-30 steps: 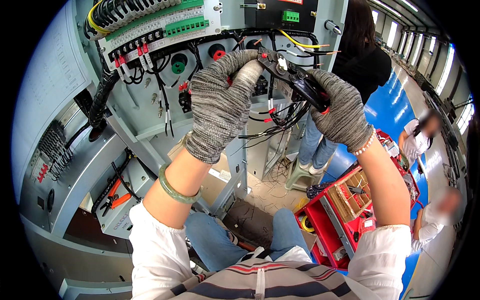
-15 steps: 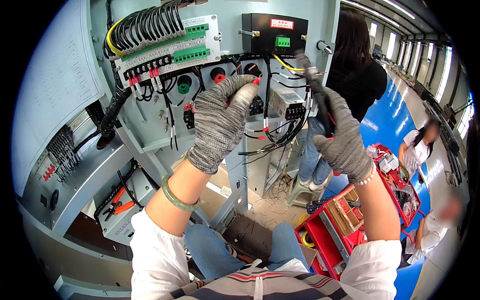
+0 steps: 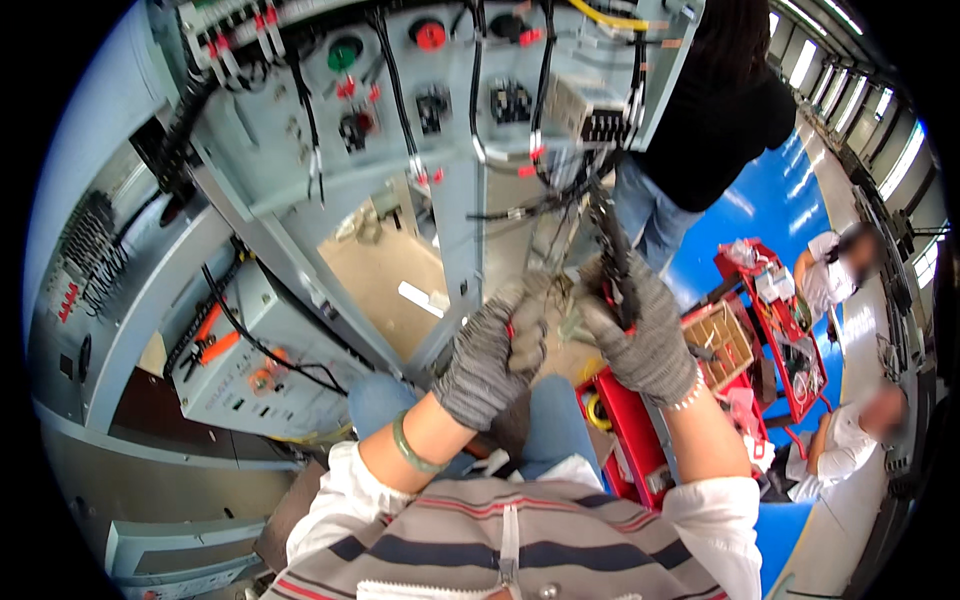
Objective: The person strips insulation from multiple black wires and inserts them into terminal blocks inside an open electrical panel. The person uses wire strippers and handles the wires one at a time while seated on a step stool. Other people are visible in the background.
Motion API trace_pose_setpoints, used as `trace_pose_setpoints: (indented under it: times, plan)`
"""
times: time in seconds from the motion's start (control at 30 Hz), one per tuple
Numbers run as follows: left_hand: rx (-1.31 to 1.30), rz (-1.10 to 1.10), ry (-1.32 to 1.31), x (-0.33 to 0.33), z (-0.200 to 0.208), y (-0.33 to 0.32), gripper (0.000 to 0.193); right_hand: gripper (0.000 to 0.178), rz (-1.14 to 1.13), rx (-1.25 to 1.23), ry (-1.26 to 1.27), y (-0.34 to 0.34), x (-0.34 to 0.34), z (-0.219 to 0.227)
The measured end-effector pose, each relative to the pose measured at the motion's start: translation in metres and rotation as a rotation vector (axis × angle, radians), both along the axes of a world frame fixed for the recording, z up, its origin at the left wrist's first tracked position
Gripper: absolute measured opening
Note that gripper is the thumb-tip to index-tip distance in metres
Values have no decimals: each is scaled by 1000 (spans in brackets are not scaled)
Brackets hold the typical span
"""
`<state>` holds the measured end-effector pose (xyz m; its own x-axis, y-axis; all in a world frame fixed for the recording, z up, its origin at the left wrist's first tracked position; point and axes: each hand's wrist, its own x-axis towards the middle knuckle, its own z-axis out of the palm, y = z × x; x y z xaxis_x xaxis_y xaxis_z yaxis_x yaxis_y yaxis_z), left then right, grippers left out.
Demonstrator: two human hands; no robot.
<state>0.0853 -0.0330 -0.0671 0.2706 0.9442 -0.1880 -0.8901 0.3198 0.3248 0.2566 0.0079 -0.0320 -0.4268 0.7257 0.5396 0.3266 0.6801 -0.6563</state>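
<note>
My left hand (image 3: 495, 350), in a grey knit glove, is drawn in low before my lap. Its fingers are closed, and a small red piece (image 3: 511, 329) shows at them. Close by on the right, my gloved right hand (image 3: 645, 335) is wrapped round a black pliers-like tool (image 3: 612, 240), which points up and is smeared by motion. Above both hands hangs a bundle of black wires (image 3: 535, 212) with white sleeves and red ends. It comes off a grey panel (image 3: 270, 165) bearing a green button (image 3: 345, 53), a red button (image 3: 430, 35) and a small relay-like box (image 3: 590, 108).
Orange-handled pliers (image 3: 218, 345) lie on a grey box (image 3: 260, 375) at left. Red tool trays (image 3: 625, 430) stand right of my lap, beside a divided parts box (image 3: 722, 345). A person in black (image 3: 715, 120) is just beyond the panel; two others sit far right.
Both hands have come down and closer together, away from the panel; the tool came down with my right hand. The view has tilted lower, so the panel appears higher.
</note>
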Motion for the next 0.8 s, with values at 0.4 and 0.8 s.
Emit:
trace_pose_setpoints:
  times: [0.4,0.8]
  plan:
    - [223,168,-252,6,-57,-2,42,41,1,-16,-102,-21,-27,-56]
    - [100,222,-191,11,-55,-6,38,59,-21,-37,-156,-17,-29,-54]
